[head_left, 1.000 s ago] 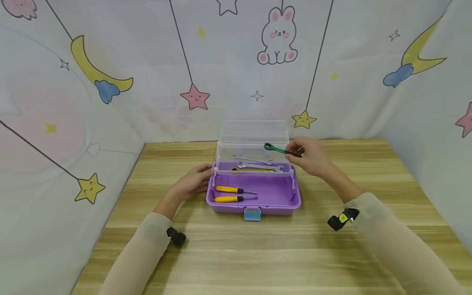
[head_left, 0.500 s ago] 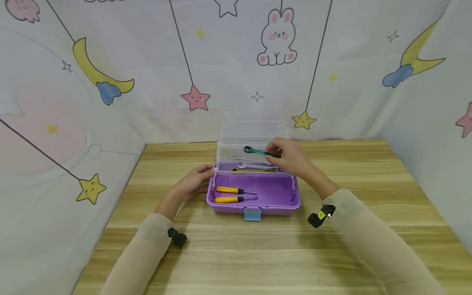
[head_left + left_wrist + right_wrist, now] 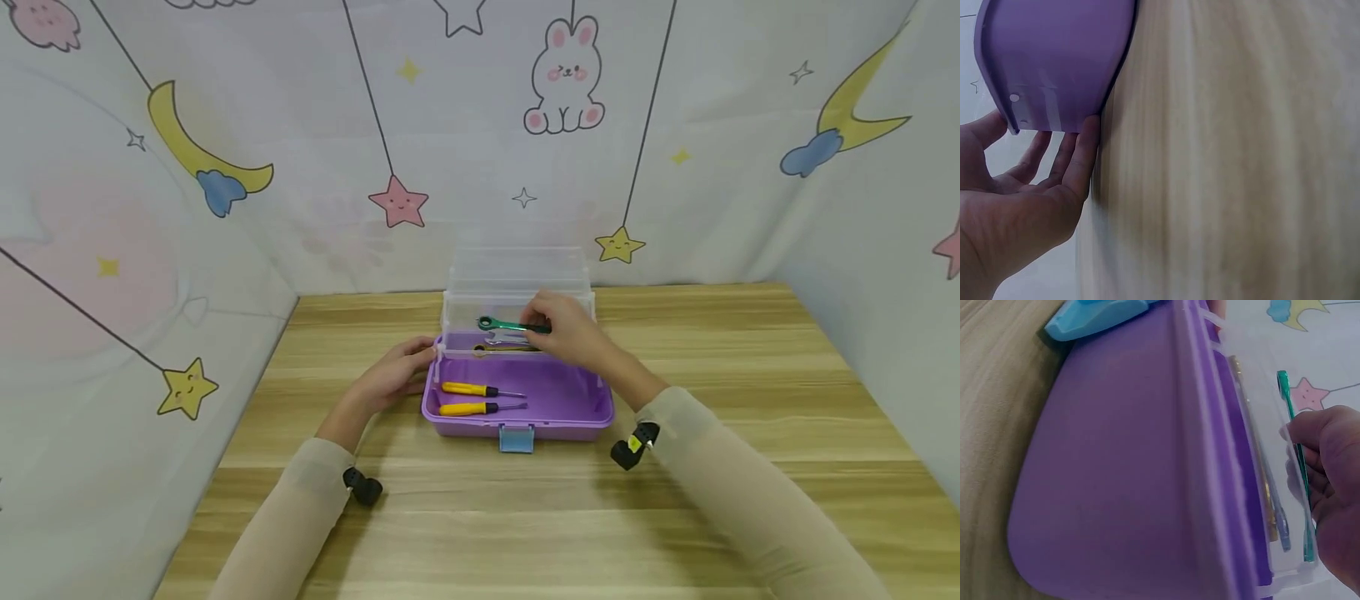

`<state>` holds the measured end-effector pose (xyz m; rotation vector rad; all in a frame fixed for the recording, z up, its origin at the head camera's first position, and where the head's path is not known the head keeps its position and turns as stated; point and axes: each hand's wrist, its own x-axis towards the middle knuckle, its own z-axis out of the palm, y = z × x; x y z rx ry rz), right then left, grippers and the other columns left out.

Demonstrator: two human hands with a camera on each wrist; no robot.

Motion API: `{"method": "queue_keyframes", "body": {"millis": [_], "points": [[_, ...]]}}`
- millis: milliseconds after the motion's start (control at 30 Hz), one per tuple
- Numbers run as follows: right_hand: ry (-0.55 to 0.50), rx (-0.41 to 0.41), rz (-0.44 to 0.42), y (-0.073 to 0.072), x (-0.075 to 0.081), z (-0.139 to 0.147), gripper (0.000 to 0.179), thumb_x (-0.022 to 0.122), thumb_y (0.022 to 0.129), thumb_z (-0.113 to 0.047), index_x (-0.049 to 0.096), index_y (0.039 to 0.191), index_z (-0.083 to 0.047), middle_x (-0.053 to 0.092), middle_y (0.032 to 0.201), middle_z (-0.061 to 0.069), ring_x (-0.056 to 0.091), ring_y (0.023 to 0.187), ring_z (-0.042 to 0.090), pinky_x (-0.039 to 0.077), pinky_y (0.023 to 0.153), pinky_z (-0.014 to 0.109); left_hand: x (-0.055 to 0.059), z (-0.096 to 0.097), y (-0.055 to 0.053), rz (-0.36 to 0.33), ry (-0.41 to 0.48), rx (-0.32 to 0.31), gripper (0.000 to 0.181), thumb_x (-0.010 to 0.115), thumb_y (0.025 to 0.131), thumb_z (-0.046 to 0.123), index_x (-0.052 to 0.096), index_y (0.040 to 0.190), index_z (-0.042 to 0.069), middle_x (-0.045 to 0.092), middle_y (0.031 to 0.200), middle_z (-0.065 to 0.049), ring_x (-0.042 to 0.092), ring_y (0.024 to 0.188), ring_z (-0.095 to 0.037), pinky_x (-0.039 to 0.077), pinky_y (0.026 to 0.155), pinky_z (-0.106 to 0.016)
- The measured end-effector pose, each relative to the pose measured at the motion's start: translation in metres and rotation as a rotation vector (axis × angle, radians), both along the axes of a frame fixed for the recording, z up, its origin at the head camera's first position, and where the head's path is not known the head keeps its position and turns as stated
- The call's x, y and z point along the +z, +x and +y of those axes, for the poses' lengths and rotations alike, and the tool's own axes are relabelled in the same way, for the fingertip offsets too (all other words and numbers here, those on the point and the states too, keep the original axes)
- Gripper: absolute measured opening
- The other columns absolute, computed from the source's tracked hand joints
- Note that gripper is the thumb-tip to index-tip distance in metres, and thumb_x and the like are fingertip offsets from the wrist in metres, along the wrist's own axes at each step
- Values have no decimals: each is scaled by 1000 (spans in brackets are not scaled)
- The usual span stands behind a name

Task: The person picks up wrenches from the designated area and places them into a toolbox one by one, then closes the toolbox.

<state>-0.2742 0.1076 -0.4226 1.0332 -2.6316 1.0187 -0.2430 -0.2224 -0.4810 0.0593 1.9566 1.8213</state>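
My right hand (image 3: 570, 329) pinches a green ratchet wrench (image 3: 489, 322) over the clear raised tray of a purple toolbox (image 3: 457, 429). In the right wrist view, the green wrench (image 3: 1286, 394) runs beside the tray's wall, crossing behind the thumb. A silver wrench (image 3: 497, 338) and a gold wrench (image 3: 483, 351) lie in the tray, partly hidden by the right hand. Two yellow-handled screwdrivers lie in the lower compartment, one (image 3: 465, 388) behind the other (image 3: 462, 409). My left hand (image 3: 386, 375) rests its fingertips against the toolbox's left end, thumb at the rim.
The toolbox's clear lid (image 3: 517, 262) stands raised at the back, near a patterned cloth wall (image 3: 480, 150). A blue latch (image 3: 517, 439) hangs down at the front. Wooden tabletop (image 3: 480, 533) spreads around the box.
My right hand has moved left and then down with the green wrench, from the box's right back side to over the tray. My left hand stays at the box's left end.
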Motion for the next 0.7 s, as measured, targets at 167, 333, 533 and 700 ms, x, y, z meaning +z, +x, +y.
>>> {"method": "queue_keyframes", "body": {"millis": [167, 333, 533, 700], "points": [[41, 3, 12, 1, -6, -2, 10, 82, 91, -7, 74, 97, -6, 64, 91, 2, 59, 83, 18, 53, 73, 33, 0, -1, 1, 10, -14, -1, 49, 45, 115, 31, 43, 157, 5, 50, 155, -20, 48, 145, -37, 48, 114, -52], [32, 1, 0, 2, -8, -3, 11, 83, 91, -8, 74, 97, -7, 64, 91, 1, 59, 82, 17, 53, 73, 33, -1, -2, 0, 3, -22, -3, 49, 46, 115, 31, 43, 157, 6, 50, 155, -19, 48, 144, -36, 47, 114, -52], [27, 0, -17, 2, -9, -2, 10, 83, 92, -9, 74, 97, -8, 65, 90, 1, 61, 82, 16, 55, 74, 33, 0, -2, -1, 0, -23, -10, 49, 46, 115, 31, 42, 158, 7, 49, 156, -19, 47, 145, -37, 46, 115, -53], [30, -10, -11, 2, -11, -3, 10, 83, 92, -10, 74, 97, -8, 65, 91, 1, 61, 83, 17, 55, 74, 33, -1, -2, -2, -4, -16, -20, 50, 45, 115, 30, 41, 158, 6, 48, 157, -20, 46, 146, -37, 45, 116, -53]]}}
